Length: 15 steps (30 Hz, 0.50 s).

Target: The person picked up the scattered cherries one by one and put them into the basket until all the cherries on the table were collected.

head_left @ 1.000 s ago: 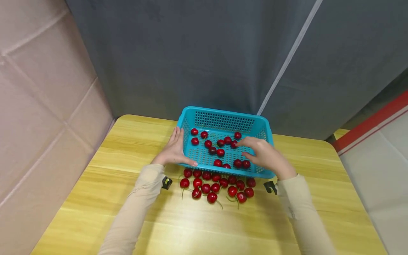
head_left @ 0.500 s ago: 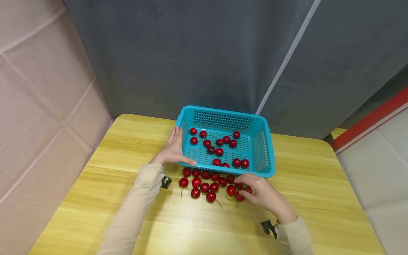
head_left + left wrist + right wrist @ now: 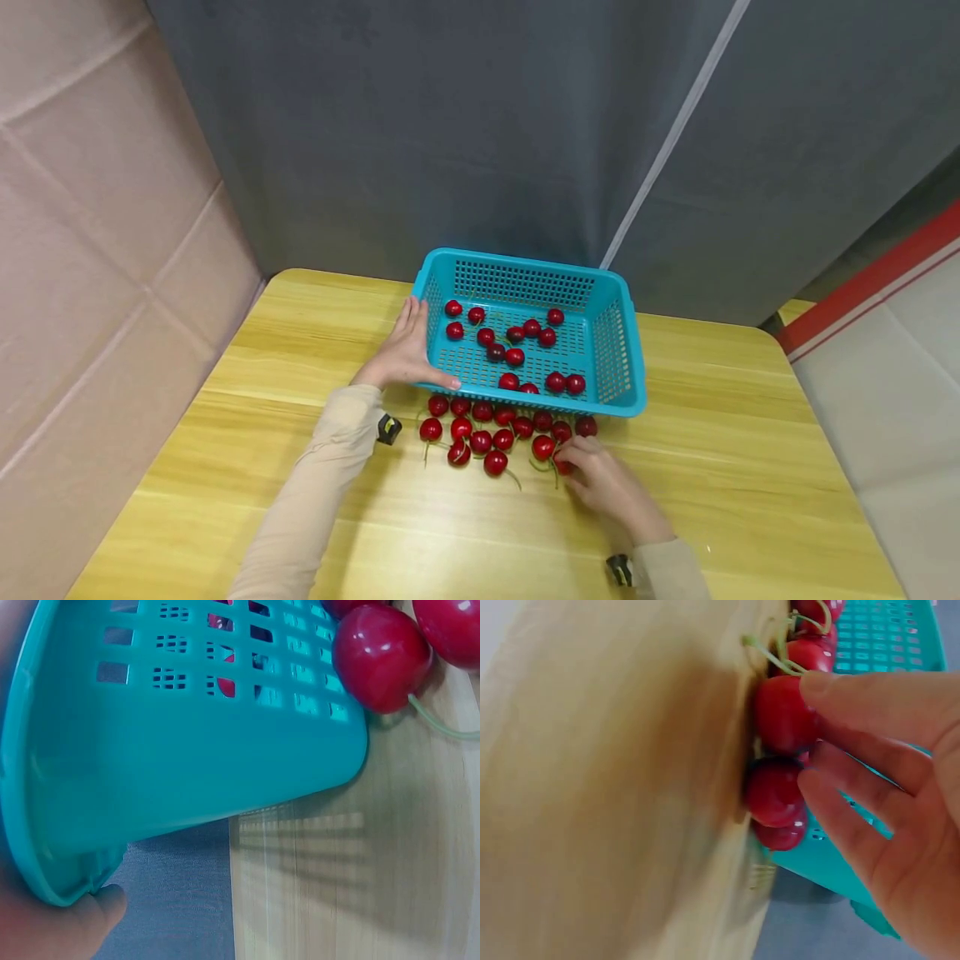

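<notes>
A blue plastic basket (image 3: pixel 619 350) with perforated walls stands on the table with several red cherries (image 3: pixel 514 357) spread over its floor. My left hand (image 3: pixel 405 354) holds its left front corner, thumb along the front rim and fingers at the left side. In the left wrist view a fingertip (image 3: pixel 111 904) bends over the rim. More cherries with stems (image 3: pixel 495 462) lie in front of the basket. At the right end of these, my right hand (image 3: pixel 603 483) pinches one cherry (image 3: pixel 784 712); the thumb lies on it, and the index fingertip is hidden behind it in the right wrist view.
A yellow wooden table (image 3: pixel 465 542) carries everything. Behind it hangs a dark grey curtain (image 3: pixel 420 133). A pinkish padded wall (image 3: pixel 97 250) rises on the left, and a white panel with a red band (image 3: pixel 873 279) stands on the right.
My right hand has moved from inside the basket toward me, down to the cherries in front, where it now pinches one. My left hand has stayed at the basket's corner.
</notes>
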{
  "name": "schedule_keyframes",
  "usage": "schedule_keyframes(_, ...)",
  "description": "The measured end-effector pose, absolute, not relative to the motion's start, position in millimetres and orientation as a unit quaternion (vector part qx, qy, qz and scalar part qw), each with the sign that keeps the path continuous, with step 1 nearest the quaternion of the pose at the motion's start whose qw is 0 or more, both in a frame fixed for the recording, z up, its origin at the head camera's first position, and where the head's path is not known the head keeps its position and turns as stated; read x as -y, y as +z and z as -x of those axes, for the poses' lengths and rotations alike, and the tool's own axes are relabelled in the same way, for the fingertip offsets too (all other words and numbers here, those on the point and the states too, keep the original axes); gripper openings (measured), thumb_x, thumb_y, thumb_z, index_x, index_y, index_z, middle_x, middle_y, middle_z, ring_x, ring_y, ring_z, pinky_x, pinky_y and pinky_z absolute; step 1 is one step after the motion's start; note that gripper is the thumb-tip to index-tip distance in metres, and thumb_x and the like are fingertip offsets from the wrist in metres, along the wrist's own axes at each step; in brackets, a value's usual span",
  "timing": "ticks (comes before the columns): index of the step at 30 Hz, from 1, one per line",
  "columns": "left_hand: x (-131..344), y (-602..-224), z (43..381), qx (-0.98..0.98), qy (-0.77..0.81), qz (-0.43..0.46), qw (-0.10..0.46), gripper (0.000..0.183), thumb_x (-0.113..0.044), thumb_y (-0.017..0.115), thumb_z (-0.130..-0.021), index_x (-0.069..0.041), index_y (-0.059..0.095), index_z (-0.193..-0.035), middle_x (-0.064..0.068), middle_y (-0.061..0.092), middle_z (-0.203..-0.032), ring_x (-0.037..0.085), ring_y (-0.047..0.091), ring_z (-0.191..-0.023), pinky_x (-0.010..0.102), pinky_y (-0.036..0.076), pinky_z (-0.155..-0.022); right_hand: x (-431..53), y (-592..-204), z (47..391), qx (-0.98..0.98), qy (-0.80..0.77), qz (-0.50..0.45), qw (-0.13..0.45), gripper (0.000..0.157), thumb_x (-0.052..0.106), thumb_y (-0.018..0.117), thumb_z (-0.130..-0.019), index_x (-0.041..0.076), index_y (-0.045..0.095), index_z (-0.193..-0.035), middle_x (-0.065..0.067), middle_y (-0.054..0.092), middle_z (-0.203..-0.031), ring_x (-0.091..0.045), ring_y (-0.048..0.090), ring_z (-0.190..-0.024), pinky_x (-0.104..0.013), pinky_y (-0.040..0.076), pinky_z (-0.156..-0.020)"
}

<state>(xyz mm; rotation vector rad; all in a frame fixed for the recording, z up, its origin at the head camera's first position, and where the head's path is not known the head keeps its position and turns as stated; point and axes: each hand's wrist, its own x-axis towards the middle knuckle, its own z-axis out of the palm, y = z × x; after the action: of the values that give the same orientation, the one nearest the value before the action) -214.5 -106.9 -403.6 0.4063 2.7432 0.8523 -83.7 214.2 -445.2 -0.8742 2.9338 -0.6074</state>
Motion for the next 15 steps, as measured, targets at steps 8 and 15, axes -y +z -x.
schedule_keyframes(8,107.4,-404.1,214.6,-0.938,0.293,-0.141,0.118,0.141,-0.064,0.076,-0.051,0.001,-0.008,-0.143,0.016,-0.018,-0.149,0.027,-0.019,-0.136,0.046,0.008,-0.11,-212.5,-455.9,81.5,-0.941,-0.198,0.273,-0.013,0.031,-0.005,0.074,-0.063,0.007,0.066,-0.091,-0.002,0.061,-0.095,-0.02,0.059,-0.091,-0.033,0.052,-0.078)
schedule_keyframes(15,106.8,-402.7,213.6,-0.938,0.293,-0.14,0.122,0.141,-0.064,0.076,-0.051,0.0,-0.009,-0.143,0.016,-0.02,-0.148,0.025,-0.021,-0.136,0.044,0.006,-0.111,-214.0,-453.1,81.2,-0.934,-0.214,0.285,-0.04,0.031,-0.006,0.074,-0.062,0.006,0.066,-0.09,-0.003,0.062,-0.093,-0.02,0.059,-0.089,-0.032,0.052,-0.077)
